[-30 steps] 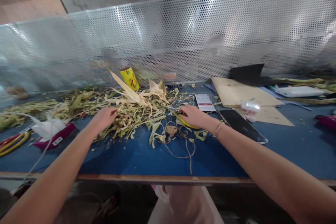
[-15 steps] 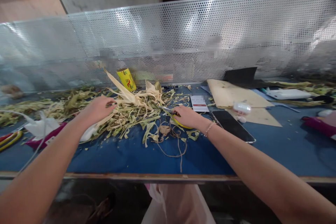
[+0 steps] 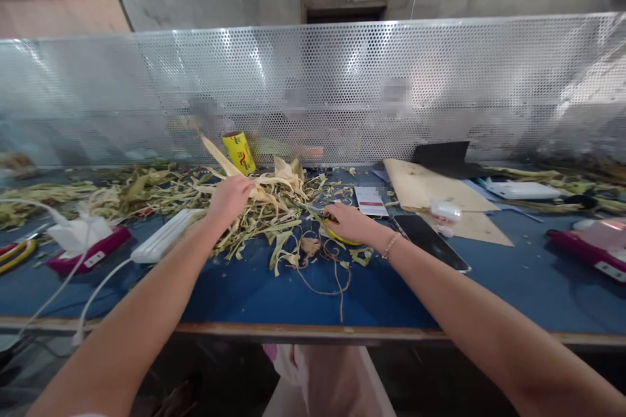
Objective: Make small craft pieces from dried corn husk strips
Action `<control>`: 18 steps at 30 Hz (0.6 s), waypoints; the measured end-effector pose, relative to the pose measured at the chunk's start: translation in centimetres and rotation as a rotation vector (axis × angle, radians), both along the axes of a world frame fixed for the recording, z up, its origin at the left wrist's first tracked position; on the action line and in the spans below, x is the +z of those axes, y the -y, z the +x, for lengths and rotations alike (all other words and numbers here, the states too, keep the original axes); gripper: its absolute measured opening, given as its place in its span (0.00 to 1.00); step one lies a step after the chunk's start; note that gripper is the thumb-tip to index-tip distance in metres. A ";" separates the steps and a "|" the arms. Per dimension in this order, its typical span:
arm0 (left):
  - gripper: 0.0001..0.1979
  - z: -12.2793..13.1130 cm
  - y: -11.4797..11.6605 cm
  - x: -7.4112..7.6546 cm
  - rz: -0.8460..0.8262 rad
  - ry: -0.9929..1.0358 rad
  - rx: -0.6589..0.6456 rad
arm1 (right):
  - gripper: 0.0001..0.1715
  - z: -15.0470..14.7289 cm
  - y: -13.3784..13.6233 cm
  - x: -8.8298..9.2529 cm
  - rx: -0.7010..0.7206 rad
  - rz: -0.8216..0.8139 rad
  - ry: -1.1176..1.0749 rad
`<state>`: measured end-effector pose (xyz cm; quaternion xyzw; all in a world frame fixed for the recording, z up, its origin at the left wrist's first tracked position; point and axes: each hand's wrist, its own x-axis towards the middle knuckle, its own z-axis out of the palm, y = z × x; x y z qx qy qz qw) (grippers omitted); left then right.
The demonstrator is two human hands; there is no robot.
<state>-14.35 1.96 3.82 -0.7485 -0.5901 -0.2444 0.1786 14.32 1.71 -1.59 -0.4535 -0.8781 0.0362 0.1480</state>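
My left hand point(image 3: 231, 197) is over the middle of a heap of dry leaf scraps, its fingers closed on a pale dried husk point(image 3: 278, 181) that looks like corn husk. My right hand point(image 3: 348, 221) is wrapped round the yellow handles of a pair of scissors point(image 3: 337, 234), low over the blue table. The metal blades point left toward the husks. Just below them lies a small ball of brown twine point(image 3: 309, 245) with a loose looped end. Part of the handles is hidden under my right hand.
A yellow cardboard tube point(image 3: 238, 151) leans near the perforated metal screen point(image 3: 342, 78). To the right lie a card point(image 3: 370, 201), a black phone point(image 3: 430, 242), brown paper point(image 3: 430, 184) and a clear earphone case point(image 3: 445, 210). Power strips point(image 3: 161, 238) and cables occupy the left.
My left hand has moved right, from the heap's left side onto the pale husk, and its fingers have closed. My right hand stays on the scissors. The view has tilted up slightly.
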 end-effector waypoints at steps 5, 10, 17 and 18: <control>0.13 -2.3 -1.0 0.2 0.257 0.535 0.102 | 0.16 -0.1 0.3 0.1 -0.009 0.010 0.023; 0.13 -1.9 -1.2 -0.2 0.075 0.693 0.039 | 0.16 -0.1 0.5 0.4 -0.008 0.012 0.031; 0.25 -1.4 -0.8 -0.9 0.119 0.317 0.151 | 0.18 -0.5 0.6 0.2 -0.004 0.043 0.042; 0.25 -1.4 -1.0 -1.0 0.136 0.340 0.234 | 0.18 -0.5 0.7 0.2 -0.003 0.048 0.046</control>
